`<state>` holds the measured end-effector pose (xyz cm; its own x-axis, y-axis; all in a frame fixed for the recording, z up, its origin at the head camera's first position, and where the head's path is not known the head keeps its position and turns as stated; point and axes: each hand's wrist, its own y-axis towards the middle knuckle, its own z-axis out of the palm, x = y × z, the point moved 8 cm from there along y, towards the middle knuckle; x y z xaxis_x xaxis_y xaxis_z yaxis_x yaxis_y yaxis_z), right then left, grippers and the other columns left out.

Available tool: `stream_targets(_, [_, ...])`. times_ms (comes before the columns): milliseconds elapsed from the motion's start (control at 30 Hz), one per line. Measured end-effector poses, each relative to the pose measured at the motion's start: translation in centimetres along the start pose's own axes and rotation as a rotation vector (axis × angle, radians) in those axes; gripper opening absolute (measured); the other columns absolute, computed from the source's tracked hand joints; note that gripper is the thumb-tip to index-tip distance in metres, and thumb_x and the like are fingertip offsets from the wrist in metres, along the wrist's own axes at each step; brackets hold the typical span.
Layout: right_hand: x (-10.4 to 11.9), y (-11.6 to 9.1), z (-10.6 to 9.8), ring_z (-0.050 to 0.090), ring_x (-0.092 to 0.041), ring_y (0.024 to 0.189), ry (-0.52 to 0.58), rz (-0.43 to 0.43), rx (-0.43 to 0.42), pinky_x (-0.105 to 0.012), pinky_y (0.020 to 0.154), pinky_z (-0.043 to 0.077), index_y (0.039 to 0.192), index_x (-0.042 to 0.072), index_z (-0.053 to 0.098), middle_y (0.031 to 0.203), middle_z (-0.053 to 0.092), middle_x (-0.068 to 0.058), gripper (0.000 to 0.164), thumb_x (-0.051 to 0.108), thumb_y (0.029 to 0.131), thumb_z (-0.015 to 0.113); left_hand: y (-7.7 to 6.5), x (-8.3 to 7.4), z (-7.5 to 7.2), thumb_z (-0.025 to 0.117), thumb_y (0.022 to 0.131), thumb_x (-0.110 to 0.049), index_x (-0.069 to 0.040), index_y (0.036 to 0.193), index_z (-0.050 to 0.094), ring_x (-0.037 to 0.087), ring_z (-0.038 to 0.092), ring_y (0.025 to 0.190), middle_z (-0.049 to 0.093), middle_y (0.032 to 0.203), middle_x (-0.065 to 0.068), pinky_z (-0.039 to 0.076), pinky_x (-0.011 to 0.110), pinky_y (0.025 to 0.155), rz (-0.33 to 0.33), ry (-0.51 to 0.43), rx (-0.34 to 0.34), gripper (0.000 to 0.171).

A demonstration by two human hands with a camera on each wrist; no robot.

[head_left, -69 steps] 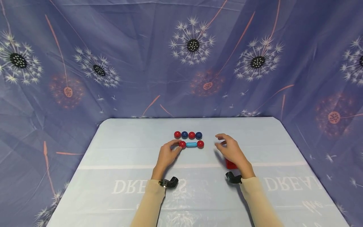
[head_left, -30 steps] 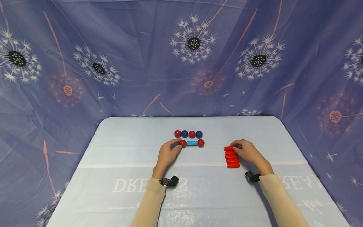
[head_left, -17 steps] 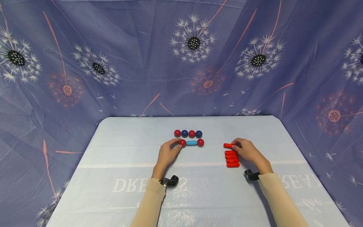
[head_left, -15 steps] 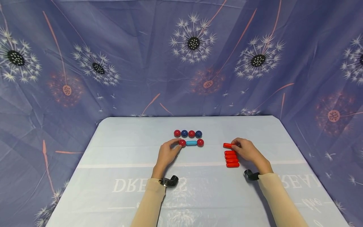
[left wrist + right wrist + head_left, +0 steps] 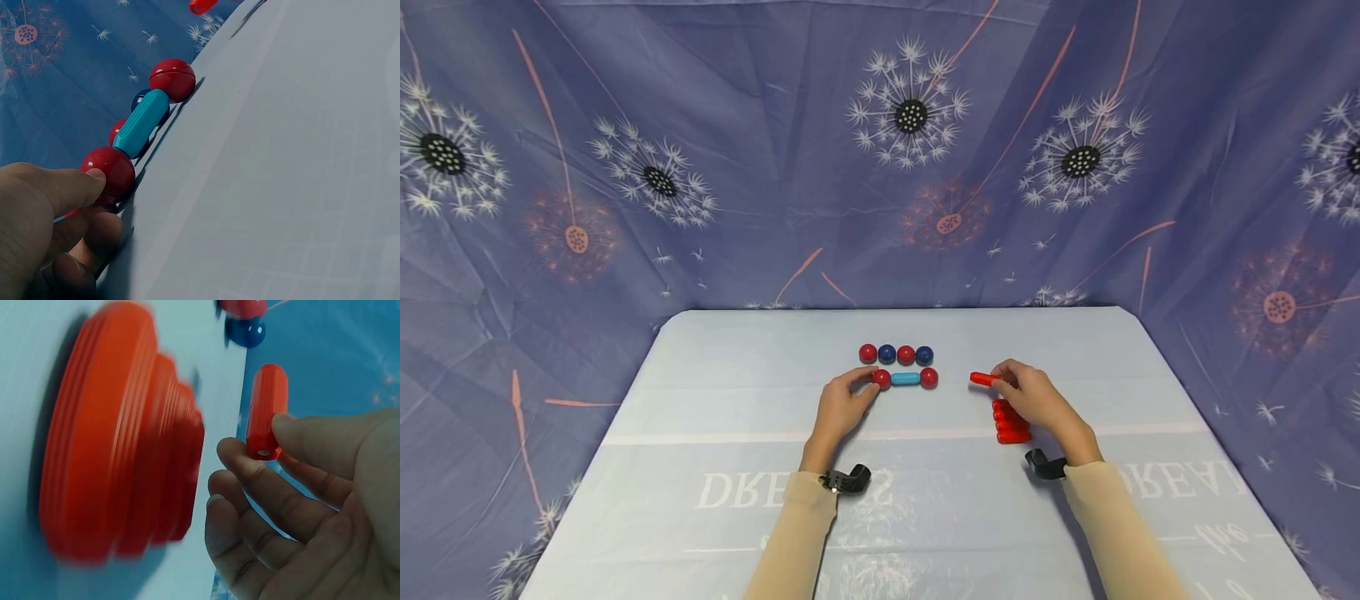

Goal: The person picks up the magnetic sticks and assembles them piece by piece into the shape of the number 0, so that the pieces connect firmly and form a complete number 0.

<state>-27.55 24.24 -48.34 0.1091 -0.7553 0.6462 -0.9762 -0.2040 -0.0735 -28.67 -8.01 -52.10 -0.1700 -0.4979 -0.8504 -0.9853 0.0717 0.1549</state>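
On the table a light-blue ridged rod (image 5: pixel 906 378) joins two red balls, with one red ball (image 5: pixel 928 377) at its right end. My left hand (image 5: pixel 841 410) pinches the red ball (image 5: pixel 112 175) at the other end between thumb and fingers. In my right hand (image 5: pixel 1033 400) a red rod (image 5: pixel 267 412) is pinched near one end by thumb and fingertips, raised above the table. Several more red rods (image 5: pixel 1012 423) lie side by side just below that hand; in the right wrist view they fill the left part, blurred.
Behind the joined piece, red and blue balls stand in a row, including a blue ball (image 5: pixel 924 355) at its right end. The white table (image 5: pixel 715 375) ends at a purple dandelion-print cloth (image 5: pixel 760 167) hanging behind it.
My right hand has gone to the stack of red rods, taken the far one, lifted it and carried it left toward the joined piece. The left hand keeps its place on the red ball.
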Motion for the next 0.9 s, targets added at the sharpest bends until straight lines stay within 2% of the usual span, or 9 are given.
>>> stream_targets(400, [3.5,0.6,3.0,0.066,-0.024,0.097,0.099,-0.051,-0.026,-0.040,0.083,0.053,0.117,0.006,0.066,0.106,0.073,-0.010,0.019,0.018,0.103,0.063,0.0,0.2,0.1,0.073,0.095,-0.018,-0.017,0.127,0.074,0.008,0.053,0.043,0.076,0.118,0.008,0.046,0.027,0.056,-0.007,-0.013,0.004,0.032])
stream_targets(567, [4.8,0.9,4.1,0.068,-0.023,0.096,0.122,-0.072,-0.041,-0.036,0.080,0.053,0.115,0.006,0.067,0.103,0.073,-0.008,0.017,0.017,0.101,0.066,0.0,0.2,0.2,0.073,0.095,-0.018,-0.017,0.127,0.074,0.008,0.053,0.043,0.076,0.120,0.008,0.047,0.028,0.061,-0.009,-0.009,0.008,0.032])
stream_targets(900, [7.1,1.6,6.5,0.065,-0.020,0.093,0.180,-0.081,-0.061,-0.035,0.083,0.055,0.114,0.008,0.068,0.102,0.072,-0.005,0.018,0.017,0.099,0.068,0.0,0.3,0.2,0.071,0.097,-0.018,-0.017,0.129,0.073,0.009,0.056,0.045,0.076,0.119,0.007,0.048,0.029,0.063,-0.017,-0.009,0.016,0.032])
